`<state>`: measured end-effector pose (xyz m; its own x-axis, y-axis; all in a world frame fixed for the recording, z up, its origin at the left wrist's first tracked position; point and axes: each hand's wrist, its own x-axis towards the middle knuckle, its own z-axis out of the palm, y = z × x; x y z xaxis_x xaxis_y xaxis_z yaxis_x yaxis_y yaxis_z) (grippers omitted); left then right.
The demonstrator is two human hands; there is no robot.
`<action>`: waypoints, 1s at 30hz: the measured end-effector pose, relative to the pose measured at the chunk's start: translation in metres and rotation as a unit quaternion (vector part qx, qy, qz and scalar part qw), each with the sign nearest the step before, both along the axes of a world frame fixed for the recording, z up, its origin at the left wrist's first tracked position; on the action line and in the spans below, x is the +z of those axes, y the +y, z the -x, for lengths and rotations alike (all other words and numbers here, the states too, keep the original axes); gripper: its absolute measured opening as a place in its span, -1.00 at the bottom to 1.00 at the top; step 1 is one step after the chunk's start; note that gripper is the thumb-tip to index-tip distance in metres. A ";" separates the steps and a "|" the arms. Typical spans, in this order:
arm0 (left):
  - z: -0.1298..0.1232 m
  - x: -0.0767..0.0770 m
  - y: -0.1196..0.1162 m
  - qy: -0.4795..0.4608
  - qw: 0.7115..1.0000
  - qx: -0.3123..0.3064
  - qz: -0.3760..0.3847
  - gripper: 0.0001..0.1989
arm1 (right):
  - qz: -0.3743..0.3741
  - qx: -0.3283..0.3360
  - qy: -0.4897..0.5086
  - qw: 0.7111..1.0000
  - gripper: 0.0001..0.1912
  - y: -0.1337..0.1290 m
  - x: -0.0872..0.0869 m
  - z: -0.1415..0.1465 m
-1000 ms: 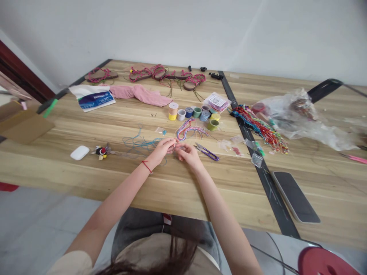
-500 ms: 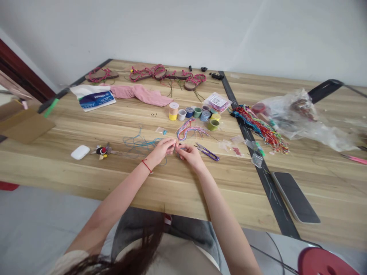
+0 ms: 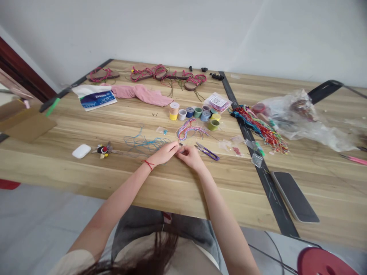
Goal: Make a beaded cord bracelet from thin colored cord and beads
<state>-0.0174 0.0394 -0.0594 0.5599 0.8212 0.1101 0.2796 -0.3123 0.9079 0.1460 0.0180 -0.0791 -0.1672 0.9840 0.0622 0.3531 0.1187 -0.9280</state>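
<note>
My left hand (image 3: 165, 152) is closed, its fingertips pinched together near the middle of the table. Thin blue cords (image 3: 145, 142) spread over the wood to its left and run in to this hand. Thumb and forefinger of my right hand (image 3: 190, 156) are pinched close against the left fingertips; what they hold is too small to make out. A tiny dark piece (image 3: 181, 144) shows just beyond the fingertips. Purple-handled thread snips (image 3: 208, 151) lie to the right of my right hand. A bundle of pink, blue and white threads (image 3: 187, 130) lies beyond both hands.
Several thread spools (image 3: 197, 112) stand past the bundle. Small plastic bags (image 3: 225, 144) with beads lie right of the snips. A phone (image 3: 295, 196) is at the right, a white case (image 3: 81, 151) and a keychain (image 3: 102, 149) at the left. Corded sandals (image 3: 169, 73) lie at the back.
My hands have turned slightly and moved a little to the right, fingertips still together. The tiny dark piece shows more plainly beyond them. The view has shifted slightly.
</note>
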 end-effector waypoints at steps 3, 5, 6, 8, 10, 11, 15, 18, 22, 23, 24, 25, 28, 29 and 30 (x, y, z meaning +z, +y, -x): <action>-0.001 0.000 -0.001 0.012 1.000 0.003 -0.025 -0.73 | 0.004 -0.007 0.006 1.000 -0.78 0.000 -0.001 0.000; -0.002 0.000 -0.001 0.019 0.999 0.006 -0.037 -0.73 | 0.005 -0.010 0.008 1.000 -0.79 0.000 -0.001 0.001; -0.002 0.000 -0.002 0.025 0.999 0.009 -0.047 -0.74 | 0.004 -0.010 0.008 1.000 -0.80 0.000 -0.001 0.001; -0.002 0.000 -0.003 0.038 0.996 0.014 -0.074 -0.76 | 0.002 -0.015 0.004 1.000 -0.82 0.001 0.000 0.001; -0.003 0.001 -0.004 0.051 0.993 0.019 -0.100 -0.78 | -0.001 -0.022 -0.003 1.000 -0.83 0.001 0.000 0.001; -0.003 0.001 -0.004 0.056 0.992 0.019 -0.112 -0.79 | -0.004 -0.025 -0.007 1.000 -0.83 0.001 0.000 0.001; -0.004 0.000 -0.005 0.107 0.980 0.003 -0.165 -0.81 | -0.016 -0.038 -0.042 0.998 -0.84 0.001 -0.002 0.002; -0.003 -0.003 -0.003 0.143 0.971 -0.009 -0.192 -0.78 | -0.022 -0.039 -0.064 0.997 -0.85 0.001 -0.003 0.003; -0.002 -0.008 -0.002 0.149 0.968 -0.020 -0.199 -0.77 | -0.039 -0.036 -0.099 0.994 -0.84 -0.001 -0.001 0.003; -0.002 -0.008 -0.001 0.146 0.969 -0.022 -0.200 -0.77 | -0.044 -0.033 -0.111 0.992 -0.84 -0.001 -0.001 0.003; -0.002 -0.009 -0.001 0.143 0.969 -0.024 -0.199 -0.78 | -0.048 -0.028 -0.122 0.991 -0.84 -0.001 0.000 0.002; -0.002 -0.010 -0.001 0.140 0.970 -0.025 -0.199 -0.78 | -0.053 -0.021 -0.132 0.990 -0.84 -0.002 0.001 0.002; -0.002 -0.010 -0.001 0.136 0.970 -0.029 -0.197 -0.79 | -0.067 -0.005 -0.155 0.986 -0.85 -0.002 0.003 0.001; -0.002 -0.010 -0.001 0.139 0.970 -0.030 -0.197 -0.79 | -0.072 -0.003 -0.163 0.984 -0.86 -0.003 0.003 0.001; -0.002 -0.010 -0.001 0.142 0.969 -0.032 -0.198 -0.79 | -0.077 -0.002 -0.171 0.982 -0.86 -0.003 0.004 0.001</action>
<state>-0.0154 0.0381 -0.0690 0.6618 0.7091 0.2432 0.4701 -0.6453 0.6021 0.1447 0.0151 -0.0754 -0.1998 0.9681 0.1509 0.6426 0.2458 -0.7257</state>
